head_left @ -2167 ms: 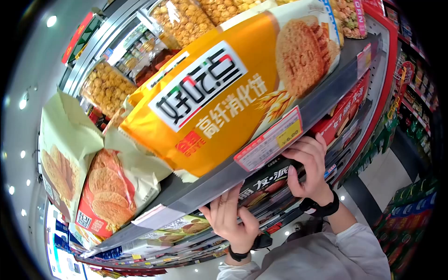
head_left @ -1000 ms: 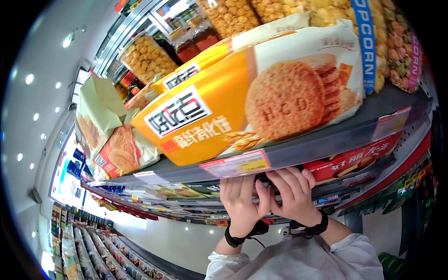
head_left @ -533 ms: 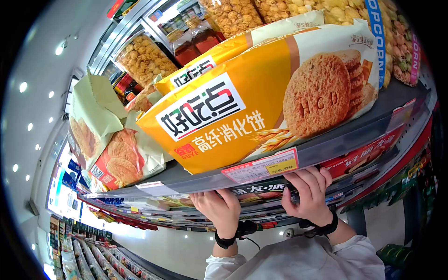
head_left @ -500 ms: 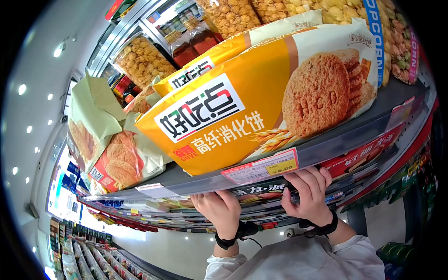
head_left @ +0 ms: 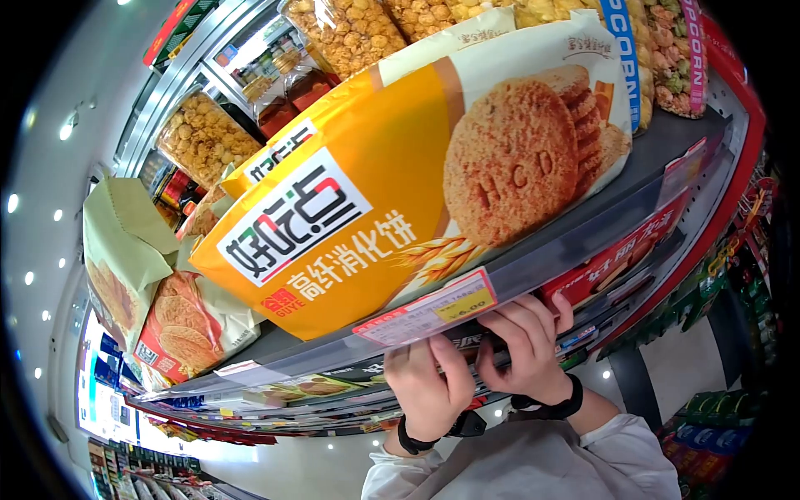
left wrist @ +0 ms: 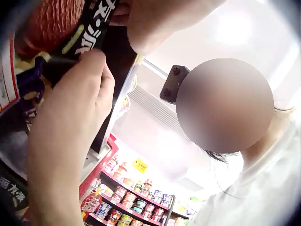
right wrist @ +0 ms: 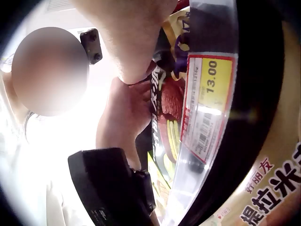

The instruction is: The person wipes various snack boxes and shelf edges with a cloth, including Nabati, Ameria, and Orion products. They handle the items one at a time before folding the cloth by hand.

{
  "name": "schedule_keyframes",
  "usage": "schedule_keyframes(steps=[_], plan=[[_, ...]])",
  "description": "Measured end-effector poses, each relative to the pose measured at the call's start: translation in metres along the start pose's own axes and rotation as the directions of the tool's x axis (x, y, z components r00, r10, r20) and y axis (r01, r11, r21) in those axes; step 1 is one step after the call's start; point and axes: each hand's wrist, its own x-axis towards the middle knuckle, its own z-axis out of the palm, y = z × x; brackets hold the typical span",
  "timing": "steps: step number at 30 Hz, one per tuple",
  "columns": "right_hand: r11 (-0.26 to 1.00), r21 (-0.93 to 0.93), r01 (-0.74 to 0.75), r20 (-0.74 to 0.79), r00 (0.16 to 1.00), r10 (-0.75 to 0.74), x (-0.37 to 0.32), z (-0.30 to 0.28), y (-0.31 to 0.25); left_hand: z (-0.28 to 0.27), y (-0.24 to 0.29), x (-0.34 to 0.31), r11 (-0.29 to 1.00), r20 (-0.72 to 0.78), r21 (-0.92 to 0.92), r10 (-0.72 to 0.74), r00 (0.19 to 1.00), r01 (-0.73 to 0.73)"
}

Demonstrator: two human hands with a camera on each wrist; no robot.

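Note:
Below a shelf rail, a black choco pie box (head_left: 472, 341) with white characters shows between the two hands. My left hand (head_left: 427, 390) reaches up to it with fairly straight fingers, its fingertips hidden under the rail, thumb pointing up. Close beside it, my right hand (head_left: 527, 348) touches the box's right part, thumb apart and fingers raised to the rail. The left wrist view catches a piece of the black box (left wrist: 101, 23) with skin close around it. From the right wrist, the box's printed front (right wrist: 168, 101) stands upright, and the left hand (right wrist: 123, 110) lies against it.
Above the rail stands a large orange biscuit bag (head_left: 358, 217) with jars and popcorn behind it. A price tag (head_left: 427, 310) sits just over the hands. A red box (head_left: 621, 254) is to the right. In the right wrist view, a clear rail (right wrist: 207, 108) bears a 13.00 tag.
Relative to the shelf, my left hand has slid right along the box and now sits close to my right hand. The view has tilted, and the orange bag appears further left.

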Motion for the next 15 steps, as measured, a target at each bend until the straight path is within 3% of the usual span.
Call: schedule_keyframes(steps=[4, 7, 11, 15], plan=[[0.999, -0.035, -0.022, 0.072, 0.997, 0.024, 0.006, -0.012, -0.004, 0.016, 0.011, 0.004, 0.982, -0.021, -0.092, 0.162, 0.987, -0.163], [0.999, -0.047, 0.021, 0.167, 0.986, -0.013, 0.006, -0.02, 0.001, 0.02, 0.022, 0.002, 0.994, 0.025, -0.059, 0.094, 0.995, -0.093], [0.99, 0.13, -0.061, 0.175, 0.984, 0.037, 0.011, -0.036, 0.007, 0.027, 0.03, 0.001, 0.995, 0.026, -0.085, 0.057, 0.998, -0.055], [1.0, 0.009, 0.008, 0.136, 0.991, -0.01, 0.024, -0.057, 0.024, 0.032, 0.046, 0.001, 1.0, -0.015, -0.012, -0.019, 1.0, 0.019]])
